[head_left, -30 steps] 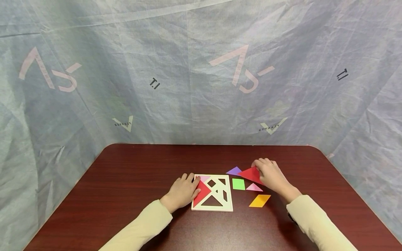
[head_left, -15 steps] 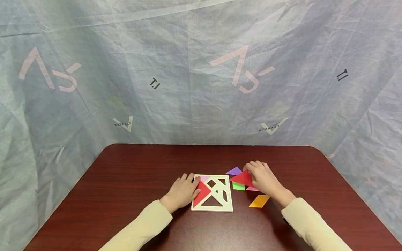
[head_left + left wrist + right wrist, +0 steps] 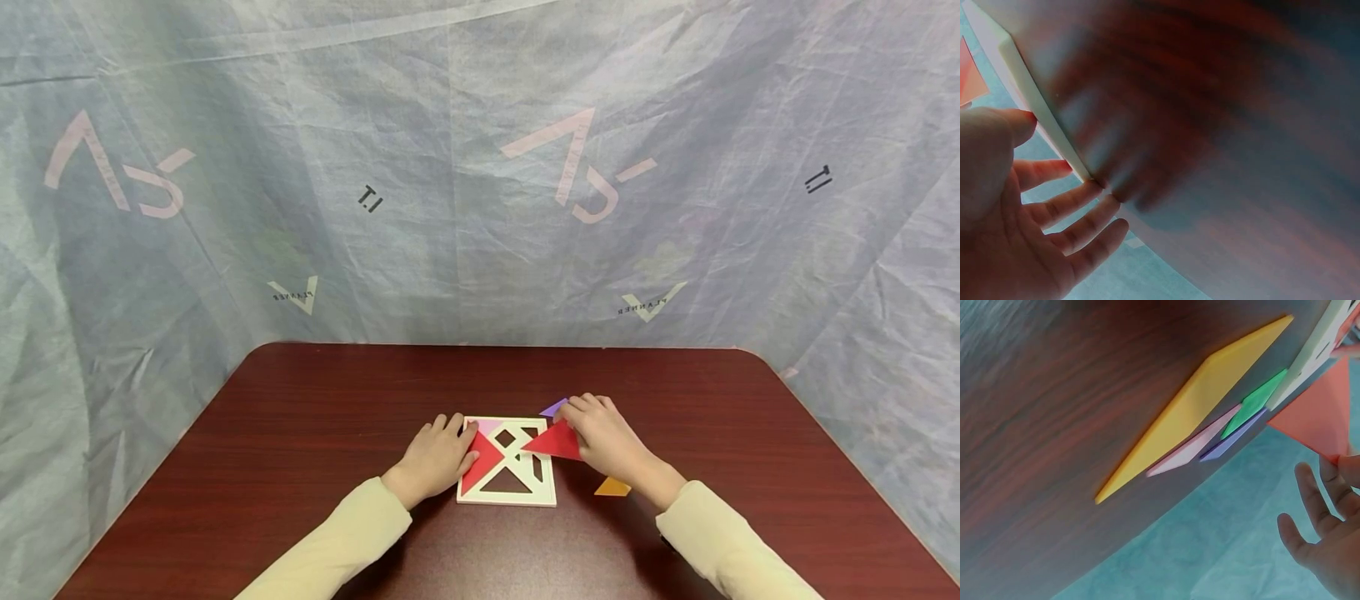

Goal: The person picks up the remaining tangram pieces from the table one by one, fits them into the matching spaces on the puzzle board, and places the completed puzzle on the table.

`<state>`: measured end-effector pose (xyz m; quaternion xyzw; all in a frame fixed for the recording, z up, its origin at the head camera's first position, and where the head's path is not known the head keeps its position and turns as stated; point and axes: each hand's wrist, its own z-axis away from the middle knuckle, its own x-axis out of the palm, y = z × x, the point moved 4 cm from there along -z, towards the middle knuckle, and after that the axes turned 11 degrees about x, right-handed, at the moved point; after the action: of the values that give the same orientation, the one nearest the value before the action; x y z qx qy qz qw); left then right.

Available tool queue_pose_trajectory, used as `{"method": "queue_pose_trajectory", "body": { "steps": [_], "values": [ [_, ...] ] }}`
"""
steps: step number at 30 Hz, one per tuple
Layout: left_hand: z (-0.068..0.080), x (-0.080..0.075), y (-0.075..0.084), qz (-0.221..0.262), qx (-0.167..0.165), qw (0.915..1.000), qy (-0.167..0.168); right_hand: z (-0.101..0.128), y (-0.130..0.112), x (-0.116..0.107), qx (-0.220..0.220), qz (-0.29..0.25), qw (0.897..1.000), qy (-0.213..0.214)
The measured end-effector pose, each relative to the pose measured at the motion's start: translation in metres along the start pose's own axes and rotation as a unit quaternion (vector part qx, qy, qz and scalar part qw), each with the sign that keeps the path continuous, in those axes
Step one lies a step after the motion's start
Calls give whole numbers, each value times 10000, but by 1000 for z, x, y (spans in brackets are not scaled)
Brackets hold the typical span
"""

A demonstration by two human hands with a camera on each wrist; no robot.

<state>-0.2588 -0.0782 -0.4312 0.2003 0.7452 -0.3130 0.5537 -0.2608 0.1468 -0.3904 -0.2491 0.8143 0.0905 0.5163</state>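
Note:
A white tangram board (image 3: 517,499) lies on the table, with a red triangle (image 3: 482,458) at its left side and a lilac piece (image 3: 491,426) at its top left. My left hand (image 3: 433,457) rests on the board's left part, fingers spread and fairly straight; its fingertips (image 3: 1110,203) touch the rim in the left wrist view. My right hand (image 3: 611,440) pinches a second large red triangle (image 3: 555,443) by one corner. This triangle is held above the board's right side and partly covers its cutouts. Several cutouts show dark table through them.
Right of the board lie a purple triangle (image 3: 552,408) and an orange parallelogram (image 3: 611,488), both partly hidden by the right hand. The right wrist view also shows a green square (image 3: 1252,405) and a pink triangle (image 3: 1196,444). A grey cloth (image 3: 465,208) hangs behind the table.
My right hand has moved left and slightly nearer with the red triangle, from over the loose pieces to over the board's right side. My left hand has stayed put.

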Motion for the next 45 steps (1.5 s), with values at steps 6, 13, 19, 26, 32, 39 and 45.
{"method": "queue_pose_trajectory", "body": {
  "steps": [6,13,19,26,32,39,45],
  "values": [
    [0,0,0,-16,13,10000,10,1,-14,0,-183,-12,9998,9],
    [0,-1,1,-12,20,10000,11,3,-26,4,-284,-190,9994,-101],
    [0,-1,0,14,-2,10000,-2,3,-36,4,-436,-289,9986,-9],
    [0,0,0,-17,-1,10000,22,3,-50,6,-603,-202,9979,-110],
    [0,0,0,-65,2,10000,2,4,-56,11,-600,-182,9976,-283],
    [0,-1,0,-37,-38,10000,-65,4,-62,16,-606,-313,9970,-373],
    [0,-2,0,4,-55,10000,-71,4,-66,18,-679,-245,9970,-270]
  ]
}}
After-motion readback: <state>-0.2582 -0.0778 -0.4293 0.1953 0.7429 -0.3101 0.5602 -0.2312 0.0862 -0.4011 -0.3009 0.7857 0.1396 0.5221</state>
